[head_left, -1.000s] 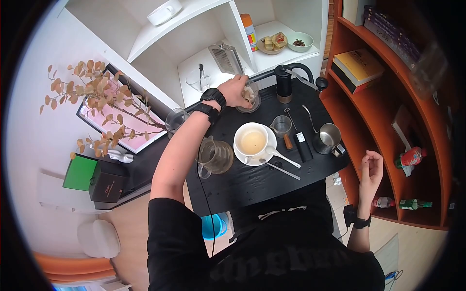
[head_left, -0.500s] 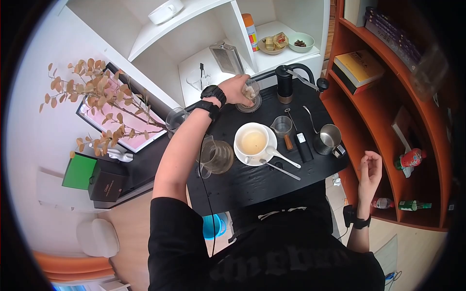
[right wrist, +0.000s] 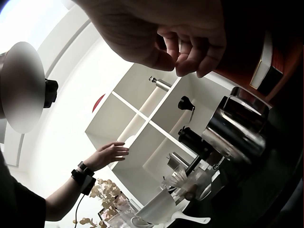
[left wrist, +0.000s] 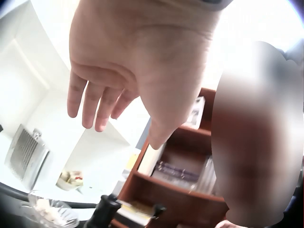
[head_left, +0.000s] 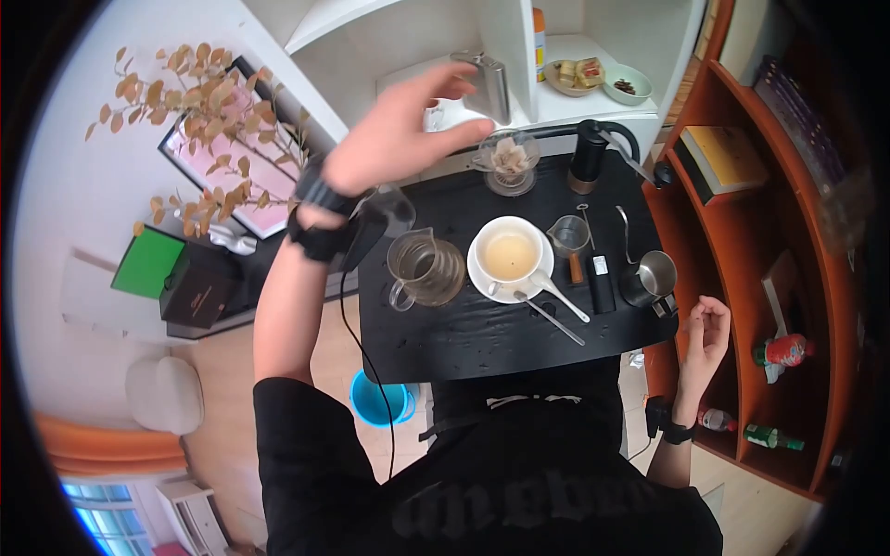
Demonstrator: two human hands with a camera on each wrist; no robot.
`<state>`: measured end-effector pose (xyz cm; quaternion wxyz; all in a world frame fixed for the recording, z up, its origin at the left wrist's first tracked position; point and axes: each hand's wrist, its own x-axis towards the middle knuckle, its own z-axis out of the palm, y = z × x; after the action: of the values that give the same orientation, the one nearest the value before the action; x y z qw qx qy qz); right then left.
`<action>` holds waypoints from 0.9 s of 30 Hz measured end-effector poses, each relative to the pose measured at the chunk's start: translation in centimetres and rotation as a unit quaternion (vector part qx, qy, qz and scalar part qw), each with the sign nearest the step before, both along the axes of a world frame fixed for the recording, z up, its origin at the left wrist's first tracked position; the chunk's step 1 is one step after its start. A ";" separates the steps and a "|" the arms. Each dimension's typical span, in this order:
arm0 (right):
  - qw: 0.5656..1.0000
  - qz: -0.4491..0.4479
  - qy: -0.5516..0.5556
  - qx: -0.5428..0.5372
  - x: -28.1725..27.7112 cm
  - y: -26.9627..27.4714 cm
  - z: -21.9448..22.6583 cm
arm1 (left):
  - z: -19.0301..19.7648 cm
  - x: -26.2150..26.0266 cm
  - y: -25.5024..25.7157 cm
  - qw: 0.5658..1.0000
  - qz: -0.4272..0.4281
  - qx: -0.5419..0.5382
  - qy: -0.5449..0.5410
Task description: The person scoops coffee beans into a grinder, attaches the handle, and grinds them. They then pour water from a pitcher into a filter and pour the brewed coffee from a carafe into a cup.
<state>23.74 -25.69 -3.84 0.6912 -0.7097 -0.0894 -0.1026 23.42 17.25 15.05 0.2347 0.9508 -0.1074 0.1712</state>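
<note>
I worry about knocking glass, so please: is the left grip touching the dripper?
Apart: the left wrist view shows clear space between the left grip and the dripper.

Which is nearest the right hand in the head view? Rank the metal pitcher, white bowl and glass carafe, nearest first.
1. Metal pitcher, ahead and left of the right hand.
2. White bowl, farther left.
3. Glass carafe, left of the bowl.

Upper centre, a clear conical glass dripper (head_left: pixel 531 145) shows a beige folded lining (head_left: pixel 509 157). The rectangular tabletop (head_left: pixel 436 350) is black; lower left of centre, a round plastic bucket (head_left: pixel 378 403) is bright blue.
</note>
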 end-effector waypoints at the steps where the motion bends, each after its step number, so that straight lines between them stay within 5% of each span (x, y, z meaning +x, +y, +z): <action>1: 1.000 0.014 -0.003 0.000 0.2 0.4 -0.1 | 1.0 -2.3 -0.2 0.999 0.001 -0.043 -0.025; 5: 0.999 0.050 0.000 0.000 0.4 1.7 -0.1 | -0.9 -11.9 -0.5 0.961 0.071 -0.249 -0.096; 12: 0.995 0.095 -0.003 0.016 0.7 3.8 0.6 | -17.1 -17.5 1.4 0.879 0.329 -0.332 -0.091; 16: 0.994 0.111 0.002 0.012 0.7 4.6 0.9 | -21.8 -17.7 0.0 0.837 0.254 -0.485 -0.014; 20: 0.994 0.109 0.001 0.014 0.5 4.6 1.0 | -22.2 -17.2 -0.8 0.837 0.218 -0.499 0.056; 27: 0.995 0.104 -0.002 0.005 0.3 3.9 0.4 | -22.7 -16.9 -1.1 0.753 0.204 -0.623 0.063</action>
<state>24.03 -21.84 -3.40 0.7015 -0.6929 -0.1634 -0.0322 6.53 16.14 -7.61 0.7408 0.6022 0.2342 0.1835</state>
